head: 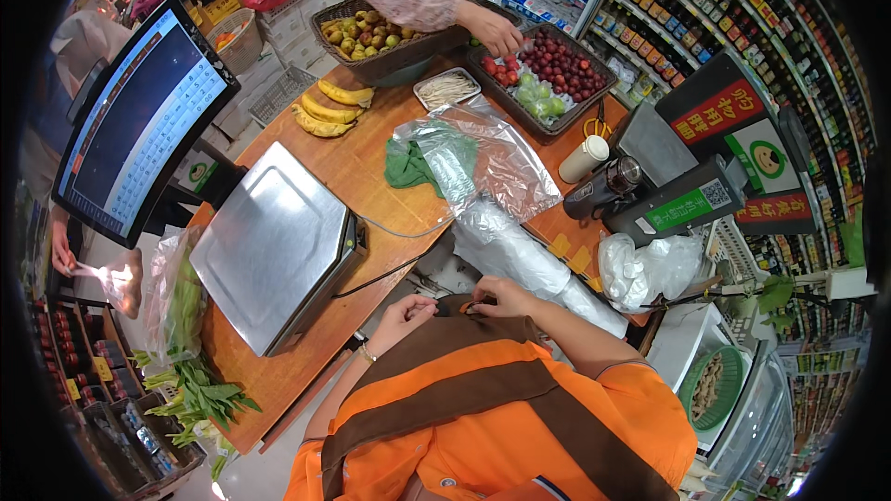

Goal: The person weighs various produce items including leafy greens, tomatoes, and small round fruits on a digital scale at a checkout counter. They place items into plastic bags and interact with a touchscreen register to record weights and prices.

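Both of my hands are close to the front of my brown and orange apron (445, 376). My left hand (404, 320) has its fingers curled near the apron's edge; whether anything is in them cannot be told. The fingers of my right hand (498, 298) pinch the apron's edge, beside a small orange spot. Beyond them a roll of clear plastic bags (511, 250) lies along the counter, its loose end spread over a green cloth (411, 167). A metal-topped weighing scale (275, 243) stands to the left. Bananas (330, 111) lie on the wooden counter (390, 216) farther back.
A co-worker's hand (491, 29) reaches over a basket of plums (564, 62). A touchscreen monitor (143, 125) stands left, above bagged leafy greens (184, 306). To the right are a white cup (583, 158), a dark thermos (604, 186) and crumpled white bags (647, 268). Cables cross the counter.
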{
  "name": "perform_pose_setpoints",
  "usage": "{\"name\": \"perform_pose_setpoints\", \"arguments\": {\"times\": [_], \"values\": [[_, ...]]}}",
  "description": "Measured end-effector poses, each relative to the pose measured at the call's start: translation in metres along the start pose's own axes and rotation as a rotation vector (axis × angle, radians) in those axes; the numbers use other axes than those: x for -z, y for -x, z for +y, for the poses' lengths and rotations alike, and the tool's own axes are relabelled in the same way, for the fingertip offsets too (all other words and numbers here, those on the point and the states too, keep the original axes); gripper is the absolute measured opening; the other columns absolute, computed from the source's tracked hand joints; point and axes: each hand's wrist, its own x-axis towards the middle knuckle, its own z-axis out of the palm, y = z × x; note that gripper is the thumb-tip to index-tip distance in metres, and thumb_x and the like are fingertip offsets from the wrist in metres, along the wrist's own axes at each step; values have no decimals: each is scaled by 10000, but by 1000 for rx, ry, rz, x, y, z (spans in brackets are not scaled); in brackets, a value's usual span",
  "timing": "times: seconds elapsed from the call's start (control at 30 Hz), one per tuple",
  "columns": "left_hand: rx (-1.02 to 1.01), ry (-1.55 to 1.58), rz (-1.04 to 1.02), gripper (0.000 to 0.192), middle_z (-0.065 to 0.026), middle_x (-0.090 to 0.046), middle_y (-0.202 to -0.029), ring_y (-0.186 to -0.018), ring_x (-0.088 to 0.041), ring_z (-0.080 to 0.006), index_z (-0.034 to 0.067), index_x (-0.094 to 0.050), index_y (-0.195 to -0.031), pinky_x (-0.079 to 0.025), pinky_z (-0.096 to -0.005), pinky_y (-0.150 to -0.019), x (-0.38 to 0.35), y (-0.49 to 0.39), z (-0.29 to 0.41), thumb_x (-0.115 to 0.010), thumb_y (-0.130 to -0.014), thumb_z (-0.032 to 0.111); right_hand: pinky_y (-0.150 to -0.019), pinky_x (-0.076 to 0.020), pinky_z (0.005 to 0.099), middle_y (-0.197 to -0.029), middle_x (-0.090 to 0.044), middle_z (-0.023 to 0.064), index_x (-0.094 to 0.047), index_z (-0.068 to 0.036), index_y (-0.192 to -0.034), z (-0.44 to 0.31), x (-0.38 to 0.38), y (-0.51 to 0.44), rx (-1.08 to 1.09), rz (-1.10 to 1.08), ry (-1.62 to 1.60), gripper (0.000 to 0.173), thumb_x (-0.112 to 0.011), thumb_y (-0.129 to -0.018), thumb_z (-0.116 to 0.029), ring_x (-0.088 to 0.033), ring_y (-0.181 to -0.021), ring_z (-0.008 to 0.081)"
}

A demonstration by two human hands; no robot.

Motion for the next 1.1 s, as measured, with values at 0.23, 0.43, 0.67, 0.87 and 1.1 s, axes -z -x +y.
{"name": "perform_pose_setpoints", "arguments": {"times": [0.23,0.43,0.67,0.87,1.1], "values": [[24,19,29,250,-36,-717,-1045,-921,-634,-50,-4,-642,-1195,-514,-218,-818,-6,-5,1,-632,-1014,168,-802,-525,362,-939,-650,82,-650,-44,-928,8,6,-1,-25,7,-57,199,-779,-844,-171,-651,-901,248],[60,71,44,246,-32,-715,-1038,-927,-639,-53,-9,-638,-1192,-516,-219,-823,-11,-11,0,-627,-1018,165,-789,-517,360,-929,-648,82,-647,-47,-923,20,10,-1,16,-11,-64,219,-781,-841,-199,-647,-901,253],[59,4,50,251,-25,-708,-1042,-939,-643,-51,-12,-634,-1193,-516,-217,-833,-15,-16,6,-630,-1017,167,-788,-511,353,-924,-643,81,-646,-40,-923,33,14,-2,38,-47,-78,233,-782,-841,-210,-638,-888,248],[75,-37,67,249,-32,-700,-1051,-941,-647,-71,-8,-632,-1190,-521,-228,-845,-20,-26,12,-619,-1024,176,-728,-516,356,-872,-623,92,-643,-46,-875,43,16,1,33,11,-179,245,-791,-809,-229,-637,-836,250],[77,-130,55,242,-48,-702,-1054,-957,-657,-99,-5,-639,-1174,-529,-249,-859,-25,-42,29,-609,-1029,187,-802,-502,342,-951,-653,78,-659,-34,-946,38,29,3,0,11,-145,200,-783,-832,-141,-640,-916,221]]}}
